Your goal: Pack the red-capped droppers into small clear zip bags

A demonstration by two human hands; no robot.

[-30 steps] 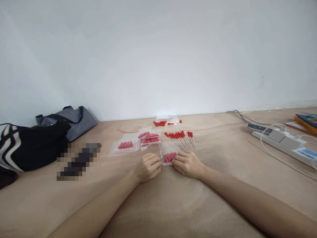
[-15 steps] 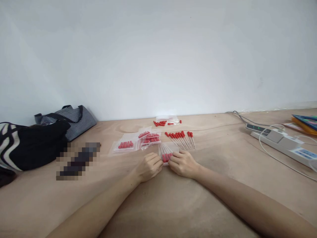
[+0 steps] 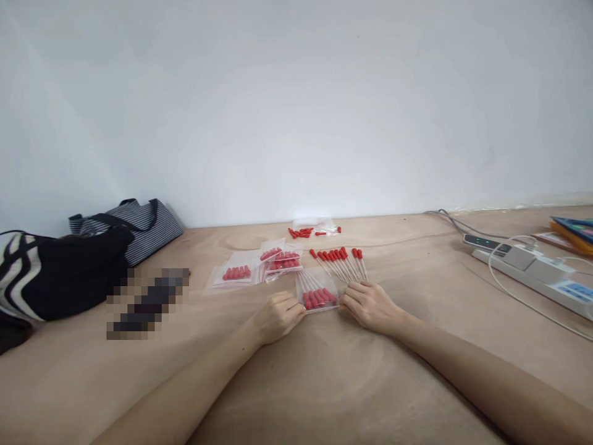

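A clear zip bag (image 3: 319, 307) lies flat in front of me, with several red-bulbed droppers (image 3: 317, 298) inside, bulbs toward me. My left hand (image 3: 279, 315) is closed in a pinch at the bag's near left corner. At its near right corner, the fingers of my right hand (image 3: 368, 306) are likewise pinched together. Just beyond my right hand a row of loose droppers (image 3: 334, 255) lies with the red bulbs pointing away. Left of the bag is a pile of filled zip bags (image 3: 241, 259), overlapping one another.
Loose red rubber bulbs (image 3: 301, 233) and clear plastic bags (image 3: 319, 224) lie by the wall. A power strip (image 3: 532, 266) with cables is on the right, near some booklets (image 3: 574, 228). On the left are a striped bag (image 3: 152, 232), a black bag (image 3: 74, 272) and a blurred dark object (image 3: 151, 303).
My right hand has slid rightward along the bag's near edge to its right corner, uncovering more of the red bulbs. My left hand stays at the left corner.
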